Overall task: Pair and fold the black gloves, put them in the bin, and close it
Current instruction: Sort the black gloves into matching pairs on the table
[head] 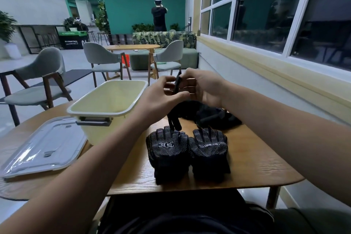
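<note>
Clear lid (43, 146) lies aside on the desk (256, 157), leaving the cream bin (91, 99) open for loading; left hand (163, 99) and right hand (203, 87), fingers curled, pinch one black glove (177, 83) above the glove heap (209, 113); two dotted gloves (168, 150) lie flat nearby, probably for matching.

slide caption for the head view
Left hand and right hand lift a black glove above two flat gloves; bin open, lid off.

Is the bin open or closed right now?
Open. The lid lies on the table left of the bin, whose bare inside shows.
</note>
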The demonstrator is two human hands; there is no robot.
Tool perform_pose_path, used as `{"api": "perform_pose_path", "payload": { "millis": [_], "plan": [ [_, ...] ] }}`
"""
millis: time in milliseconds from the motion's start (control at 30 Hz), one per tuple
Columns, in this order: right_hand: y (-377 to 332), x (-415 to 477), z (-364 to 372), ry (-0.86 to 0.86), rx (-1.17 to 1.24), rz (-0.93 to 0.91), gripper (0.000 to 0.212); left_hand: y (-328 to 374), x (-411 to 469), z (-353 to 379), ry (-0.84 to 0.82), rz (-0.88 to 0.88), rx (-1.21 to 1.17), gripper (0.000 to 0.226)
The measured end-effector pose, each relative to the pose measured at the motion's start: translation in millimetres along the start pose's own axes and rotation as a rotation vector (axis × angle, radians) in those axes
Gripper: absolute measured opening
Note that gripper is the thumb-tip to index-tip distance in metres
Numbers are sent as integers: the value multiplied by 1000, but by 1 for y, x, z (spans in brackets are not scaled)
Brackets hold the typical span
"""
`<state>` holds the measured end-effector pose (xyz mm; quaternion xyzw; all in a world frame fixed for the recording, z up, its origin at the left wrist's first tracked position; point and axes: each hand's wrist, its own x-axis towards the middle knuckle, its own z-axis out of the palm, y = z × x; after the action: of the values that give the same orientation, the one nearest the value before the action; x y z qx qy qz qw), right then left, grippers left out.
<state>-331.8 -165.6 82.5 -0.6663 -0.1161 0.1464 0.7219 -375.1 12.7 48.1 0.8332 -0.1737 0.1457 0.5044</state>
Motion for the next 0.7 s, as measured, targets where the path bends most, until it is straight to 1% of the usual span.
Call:
{"api": "perform_pose_path", "payload": {
  "millis": [67,167,300,400,533,600,633,700],
  "plan": [
    [3,0,7,-19,14,-5,17,0,3,-2,42,43,115,48],
    [5,-2,11,-68,51,-8,17,-5,5,-7,117,103,202,27],
    [13,-10,12,-85,83,-34,21,-11,7,-15,126,132,237,19],
    [25,-18,15,-89,103,26,40,-14,11,-18,125,141,268,22],
    [43,-20,18,-232,96,180,86,-11,8,-20,101,208,307,17],
    [52,-16,20,-293,153,215,104,-9,5,-20,98,283,347,16],
    [55,-13,21,-305,182,221,109,-9,3,-20,109,325,367,15],
    [60,-6,25,-296,246,223,109,-10,-2,-22,146,409,409,17]
  ]
}}
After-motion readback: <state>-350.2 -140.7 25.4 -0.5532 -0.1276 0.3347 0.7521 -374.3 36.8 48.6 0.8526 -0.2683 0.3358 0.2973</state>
